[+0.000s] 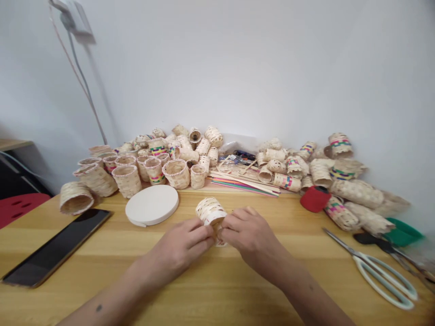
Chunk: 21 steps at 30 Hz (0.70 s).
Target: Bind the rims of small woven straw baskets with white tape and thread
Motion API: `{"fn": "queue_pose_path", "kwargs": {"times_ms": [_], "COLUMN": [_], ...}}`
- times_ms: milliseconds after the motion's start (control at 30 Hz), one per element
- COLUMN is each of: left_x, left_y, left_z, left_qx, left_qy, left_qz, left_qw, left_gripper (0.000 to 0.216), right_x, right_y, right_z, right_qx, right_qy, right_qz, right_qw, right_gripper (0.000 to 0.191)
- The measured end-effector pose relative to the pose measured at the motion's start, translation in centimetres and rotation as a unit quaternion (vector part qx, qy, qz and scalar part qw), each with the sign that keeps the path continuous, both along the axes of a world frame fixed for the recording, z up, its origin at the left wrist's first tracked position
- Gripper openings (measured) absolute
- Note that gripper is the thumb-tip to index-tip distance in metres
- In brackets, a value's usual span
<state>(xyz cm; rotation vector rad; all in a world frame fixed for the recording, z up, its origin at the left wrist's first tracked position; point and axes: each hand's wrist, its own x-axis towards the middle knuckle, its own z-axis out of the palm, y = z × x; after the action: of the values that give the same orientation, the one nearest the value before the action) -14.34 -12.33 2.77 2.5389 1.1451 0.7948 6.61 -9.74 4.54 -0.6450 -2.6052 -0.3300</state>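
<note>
A small woven strip-weave cylinder of pale split material stands at the middle of the wooden table. My left hand and my right hand both grip its lower part from either side. My fingers hide the bottom of the cylinder, and a loose pale strip end shows between my hands. A round white disc lies just beyond my left hand, apart from it.
Several woven baskets and rolls are heaped along the wall, behind coloured strips. A dark tablet lies at left. Large scissors, a red pouch and a green object lie at right.
</note>
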Motion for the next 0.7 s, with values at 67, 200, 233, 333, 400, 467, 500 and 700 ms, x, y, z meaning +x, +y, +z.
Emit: {"fn": "queue_pose_path", "kwargs": {"times_ms": [67, 200, 233, 333, 400, 467, 500, 700], "left_x": [0.1, 0.1, 0.1, 0.1, 0.1, 0.1, 0.1, 0.2], "left_y": [0.0, 0.1, 0.1, 0.2, 0.3, 0.3, 0.4, 0.6], "left_z": [0.0, -0.2, -0.3, -0.5, -0.8, -1.0, -1.1, -0.7], "left_qx": [0.011, 0.031, 0.035, 0.049, 0.057, 0.062, 0.063, 0.101], "left_qy": [0.001, 0.005, 0.007, 0.012, 0.012, 0.010, 0.009, -0.002], "left_qz": [-0.001, -0.007, -0.005, 0.005, 0.007, 0.005, 0.003, -0.005], "left_qw": [1.000, 0.999, 0.999, 0.999, 0.998, 0.998, 0.998, 0.995], "left_gripper": [0.020, 0.021, 0.021, 0.022, 0.023, 0.023, 0.023, 0.022], "right_x": [-0.1, -0.2, -0.2, -0.2, -0.2, -0.3, -0.3, -0.6], "right_y": [-0.1, -0.1, 0.0, 0.0, 0.0, 0.0, 0.0, 0.1], "right_z": [-0.1, -0.2, -0.2, -0.3, -0.4, -0.4, -0.5, -0.8], "right_qx": [0.003, 0.004, 0.002, 0.002, 0.007, 0.013, 0.017, 0.015], "right_qy": [0.004, 0.010, 0.010, 0.009, 0.010, 0.013, 0.014, 0.039], "right_qz": [-0.001, -0.002, -0.001, -0.001, -0.001, -0.002, 0.000, -0.004], "right_qw": [1.000, 1.000, 1.000, 1.000, 1.000, 1.000, 1.000, 0.999], "right_gripper": [0.022, 0.022, 0.022, 0.023, 0.025, 0.026, 0.026, 0.023]}}
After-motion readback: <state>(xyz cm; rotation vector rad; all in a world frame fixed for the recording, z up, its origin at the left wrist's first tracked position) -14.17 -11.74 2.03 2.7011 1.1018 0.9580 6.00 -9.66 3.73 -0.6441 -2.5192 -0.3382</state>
